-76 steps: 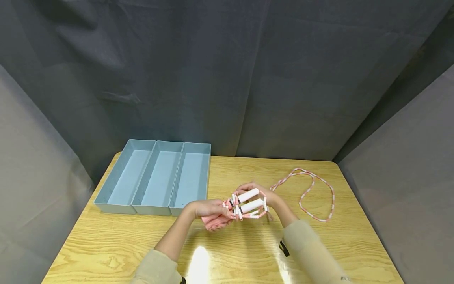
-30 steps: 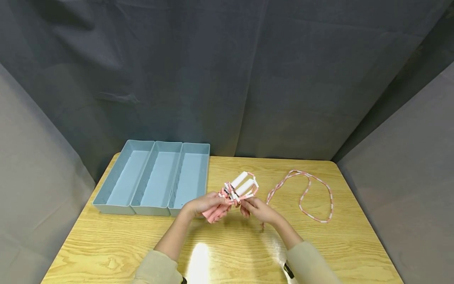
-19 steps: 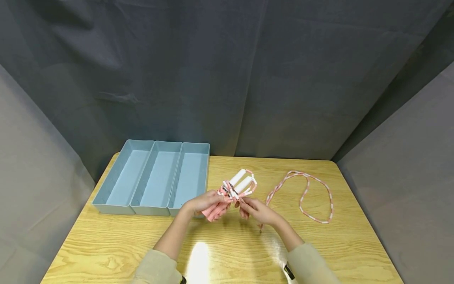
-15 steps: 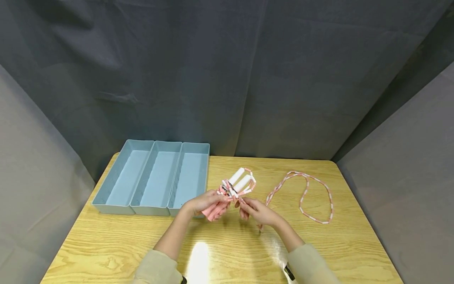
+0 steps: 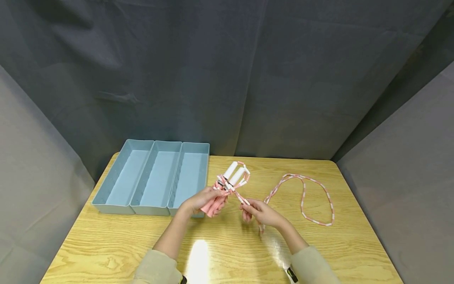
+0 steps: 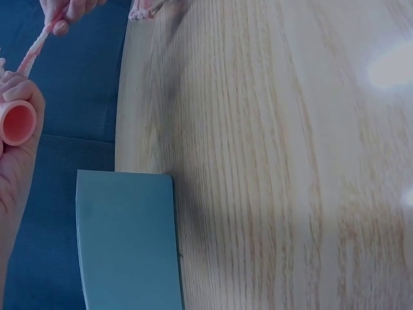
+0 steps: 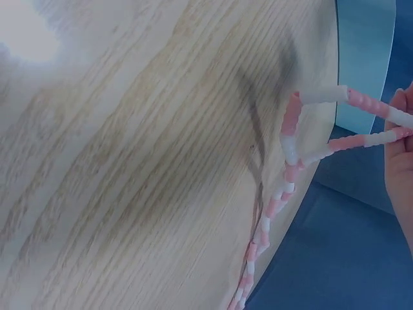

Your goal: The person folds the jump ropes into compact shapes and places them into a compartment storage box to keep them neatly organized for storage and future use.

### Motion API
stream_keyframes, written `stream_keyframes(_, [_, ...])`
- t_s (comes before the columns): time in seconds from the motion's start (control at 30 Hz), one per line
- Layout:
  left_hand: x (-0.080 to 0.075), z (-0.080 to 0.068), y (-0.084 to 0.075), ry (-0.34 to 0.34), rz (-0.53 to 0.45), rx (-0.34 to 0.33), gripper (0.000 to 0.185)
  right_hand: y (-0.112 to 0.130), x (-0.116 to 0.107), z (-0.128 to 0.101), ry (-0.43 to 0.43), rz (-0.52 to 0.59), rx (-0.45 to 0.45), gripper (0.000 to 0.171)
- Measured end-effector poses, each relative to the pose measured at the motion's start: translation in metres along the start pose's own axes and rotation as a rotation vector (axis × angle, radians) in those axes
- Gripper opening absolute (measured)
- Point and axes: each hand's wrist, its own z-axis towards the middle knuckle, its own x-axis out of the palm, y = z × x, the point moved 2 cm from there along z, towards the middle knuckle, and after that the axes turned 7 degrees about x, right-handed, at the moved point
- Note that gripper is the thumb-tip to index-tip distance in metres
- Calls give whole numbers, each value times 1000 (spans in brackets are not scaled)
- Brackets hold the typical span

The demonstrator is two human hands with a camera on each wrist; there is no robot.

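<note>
- Left hand (image 5: 200, 200) clenches the jump rope's paired handles (image 5: 227, 183) above the table's (image 5: 117, 244) middle, keeping the wound coils bundled.
- Right hand (image 5: 260, 213) pinches the beaded rope (image 5: 242, 199) taut; slack loops (image 5: 315, 197) lie toward the right edge.
- Blue tray (image 5: 156, 177) sits at the far-left corner.

Occlusions and crops, all three views.
Left hand (image 5: 202, 200) covers the pink handle ends of the skipping rope (image 5: 230, 179) in head view; how many turns are wound round the handles too small to tell. Left wrist view: hand cropped at left edge (image 6: 16, 161), only one pink handle end (image 6: 18, 123) showing, rest out of frame. Right hand (image 5: 260, 213) cropped at right edge of right wrist view (image 7: 401, 161); pinch point on the beaded strand (image 7: 287, 161) out of frame. Strand runs off lower edge there, blurred. Grey tray (image 5: 156, 173) reduced to one corner (image 6: 126, 239) in left wrist view. Forearms cut by bottom edge of head view.
</note>
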Motion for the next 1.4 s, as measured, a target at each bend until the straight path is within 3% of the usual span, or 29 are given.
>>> stream_keyframes(0.43, [-1,-3,-7,-59,-1,-24,27,7,-11,-13,55,1,1,22])
stream_keyframes(0.67, [6,-11,-21,-28,-18,15,25,17,-22,-20,53,-12,-39,23])
stream_keyframes(1.13, [5,-13,-23,-56,-29,19,23,37,-35,-23,30,-82,81,26])
stream_keyframes(1.4, [7,-13,-25,-65,-28,15,24,46,-35,-23,16,-164,84,22])
